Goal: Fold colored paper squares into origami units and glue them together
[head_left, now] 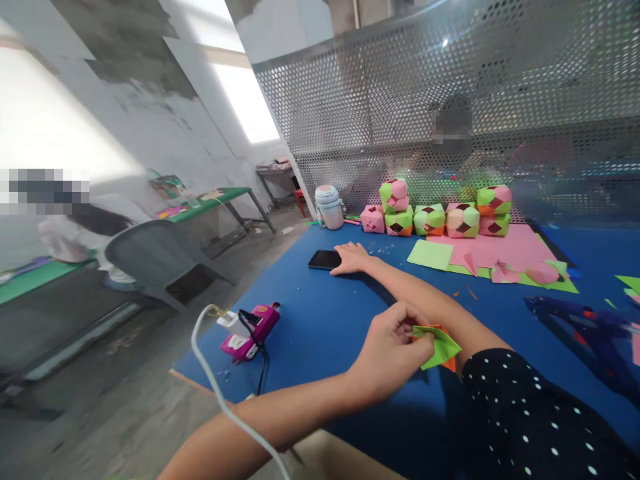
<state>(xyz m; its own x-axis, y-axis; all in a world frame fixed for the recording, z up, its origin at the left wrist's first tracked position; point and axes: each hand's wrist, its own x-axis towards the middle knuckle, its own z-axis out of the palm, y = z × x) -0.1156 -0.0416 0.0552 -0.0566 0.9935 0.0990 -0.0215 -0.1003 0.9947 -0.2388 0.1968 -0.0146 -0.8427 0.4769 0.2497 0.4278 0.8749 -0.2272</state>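
Note:
In my left hand [393,350], fingers pinched together, is a small folded paper piece [441,348], green with orange showing at its edges. This hand is in front of my right forearm. My right arm, in a black sleeve with white dots, reaches across to the left. There my right hand [351,258] grips the right end of a black smartphone [323,259], thumb on the near side and fingers on the far side. The phone lies flat on the blue table [300,313].
Pink and green folded paper balls [429,220] line the perforated metal panel [400,120], beside a bottle [329,207]. Paper sheets [520,245] lie at right, near a dark blue glue gun [585,333]. A magenta power strip [253,333] with cables sits left. Another person sits beyond a grey chair [150,257].

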